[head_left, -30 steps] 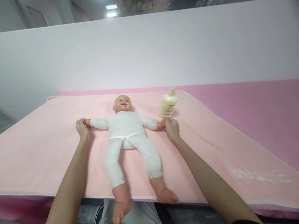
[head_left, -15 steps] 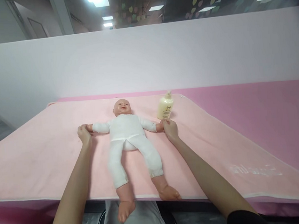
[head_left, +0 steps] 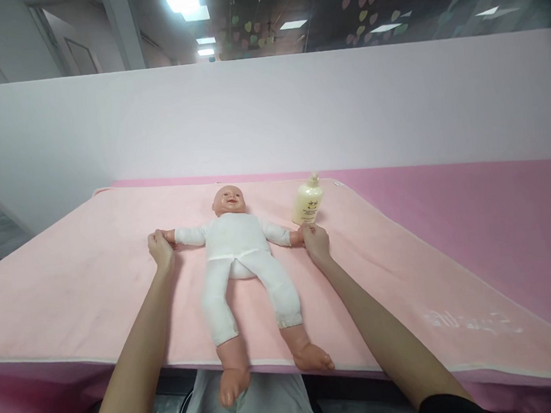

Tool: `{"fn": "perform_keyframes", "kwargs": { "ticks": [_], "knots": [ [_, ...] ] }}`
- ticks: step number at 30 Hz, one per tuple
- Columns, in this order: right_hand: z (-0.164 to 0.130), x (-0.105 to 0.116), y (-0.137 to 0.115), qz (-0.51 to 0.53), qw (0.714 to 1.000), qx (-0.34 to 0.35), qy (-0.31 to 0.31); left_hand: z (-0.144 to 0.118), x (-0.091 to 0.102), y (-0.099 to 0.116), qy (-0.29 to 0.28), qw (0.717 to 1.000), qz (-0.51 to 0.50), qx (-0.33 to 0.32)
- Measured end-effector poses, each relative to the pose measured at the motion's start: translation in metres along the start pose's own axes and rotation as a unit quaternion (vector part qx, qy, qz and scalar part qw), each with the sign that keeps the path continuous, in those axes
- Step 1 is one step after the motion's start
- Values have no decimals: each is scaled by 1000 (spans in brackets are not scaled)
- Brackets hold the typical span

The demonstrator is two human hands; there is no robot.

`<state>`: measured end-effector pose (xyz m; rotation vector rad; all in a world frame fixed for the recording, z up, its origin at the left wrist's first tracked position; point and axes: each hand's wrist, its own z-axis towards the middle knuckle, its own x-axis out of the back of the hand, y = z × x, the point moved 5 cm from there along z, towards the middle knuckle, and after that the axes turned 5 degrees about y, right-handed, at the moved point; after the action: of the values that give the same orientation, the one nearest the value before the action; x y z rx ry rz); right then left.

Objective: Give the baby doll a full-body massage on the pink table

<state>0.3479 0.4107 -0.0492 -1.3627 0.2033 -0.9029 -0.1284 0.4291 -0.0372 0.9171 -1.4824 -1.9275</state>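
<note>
A baby doll (head_left: 237,242) with a white cloth body lies face up on a pink towel (head_left: 93,280), its arms stretched out sideways and its feet toward me. My left hand (head_left: 161,248) is closed around the doll's hand on the left side. On the other side my right hand (head_left: 316,241) pinches the doll's other hand, with the fingers curled. Just beyond my right hand stands a pale yellow pump bottle (head_left: 308,200) with dark print. The doll's fingers are mostly hidden by my own.
The towel covers a table with a pink surface (head_left: 498,213), and its front edge hangs near my lap. A white partition (head_left: 268,117) rises behind the table. Above it are dark glass with heart stickers and ceiling lights. The doll's feet reach over the front edge.
The whole view has shifted slightly as my head moved. Both hands keep their hold on the doll's hands, and the doll and bottle stay in place.
</note>
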Motion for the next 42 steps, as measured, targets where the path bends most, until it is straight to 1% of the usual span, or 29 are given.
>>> {"fn": "perform_keyframes", "kwargs": {
  "ticks": [3,6,9,11,14,17,23,28,33,37,42],
  "knots": [
    [-1,0,0,9,1000,-3,-7,-4,-1,4,5,1000,24,13],
    [-3,1,-4,40,999,-12,-10,-8,-4,10,0,999,37,5],
    [-6,2,-8,62,998,-24,-15,-9,-8,10,-7,999,41,9],
    [-6,3,-9,52,998,-17,-13,-9,-8,8,-6,999,36,21],
    [-4,4,-7,4,1000,-9,-2,-7,-9,6,-4,999,32,35],
    [-3,3,-5,-20,1000,-5,0,-8,-9,6,-8,999,40,35],
    [-5,5,-7,4,1000,6,0,-12,-8,12,-9,999,50,18],
    [-8,5,-10,40,999,1,-5,-13,-9,13,-20,998,52,10],
    [-5,2,-8,84,996,1,-10,-8,-9,7,-17,999,35,33],
    [0,-2,-1,75,997,0,-15,-6,-9,3,-12,999,26,46],
    [2,-2,2,48,999,5,-7,-8,-9,5,-16,998,51,41]
  ]
}}
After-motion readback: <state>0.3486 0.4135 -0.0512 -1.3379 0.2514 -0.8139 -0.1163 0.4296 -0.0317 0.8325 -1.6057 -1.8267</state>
